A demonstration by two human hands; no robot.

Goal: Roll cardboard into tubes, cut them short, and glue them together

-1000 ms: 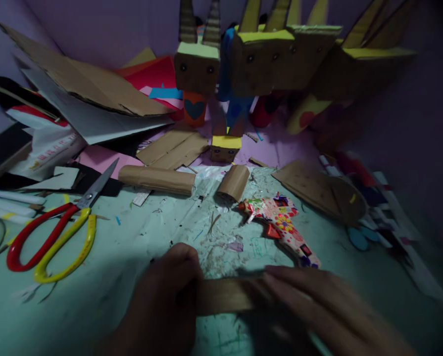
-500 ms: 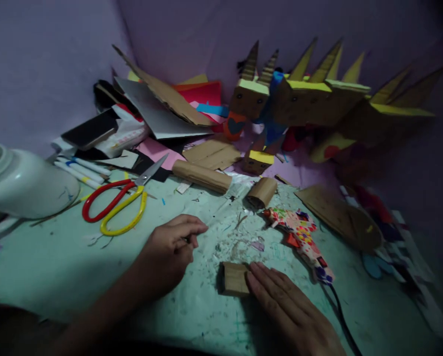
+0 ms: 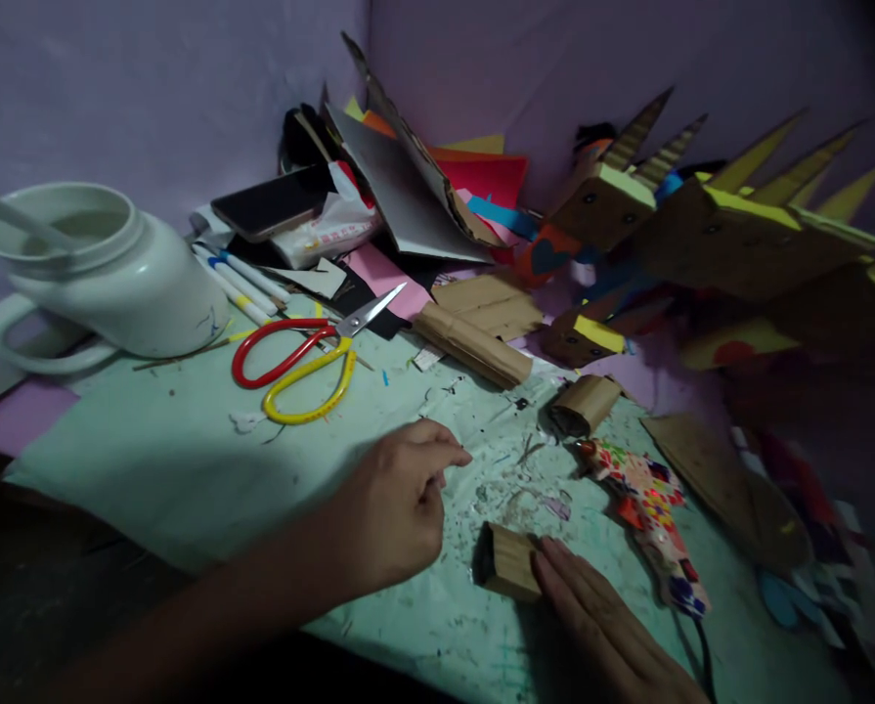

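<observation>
Fingers (image 3: 565, 579) of the right hand (image 3: 609, 631) apparently touch a cardboard piece (image 3: 514, 564).

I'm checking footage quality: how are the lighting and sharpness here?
Head view: dim light, with a soft shadow beside the person's right hand; same view: red-and-yellow-handled metal scissors fairly sharp, horned brown cardboard figures at right murky and seemingly stretched.

Left hand (image 3: 404, 504) now let go of cardboard piece (image 3: 511, 563).
</observation>
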